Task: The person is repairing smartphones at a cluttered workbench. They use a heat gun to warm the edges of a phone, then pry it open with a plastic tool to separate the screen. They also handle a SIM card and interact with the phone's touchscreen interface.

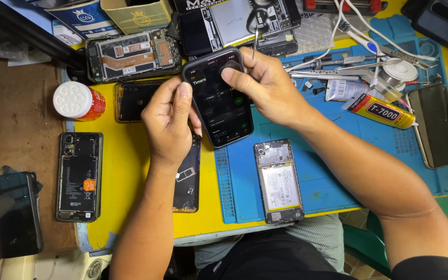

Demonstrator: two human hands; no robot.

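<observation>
Both hands grasping one black smartphone [220, 96] with lit dark screen, held tilted above the desk [130, 171]; left hand [169, 122] closed around the lower left edge of the phone, index finger raised along its side; right hand [265, 83] gripping the upper right corner, thumb pressed on the screen near the top.

Under the hands: yellow desk surface on the left, blue work mat [338, 155] on the right; opened phone with white battery [279, 181] lying flat on the mat, just below the held phone; another opened dark phone [186, 186] partly hidden under the left wrist.

Packages and labels: white-capped round bottle with red label [79, 101] lying on its side at the left edge of the yellow area; yellow glue tube with black label band [382, 111] lying tilted on the mat, right of the right hand; small white tube with printed label [343, 89] just beside it; cardboard boxes, one olive-yellow [136, 15] and one blue-white [86, 21], at the top left edge.

Further left on brown wood: opened black phone with orange sticker [79, 176]; dark phone face down [15, 215] near it; dark glass panel [436, 127] at the right end of the mat.
</observation>
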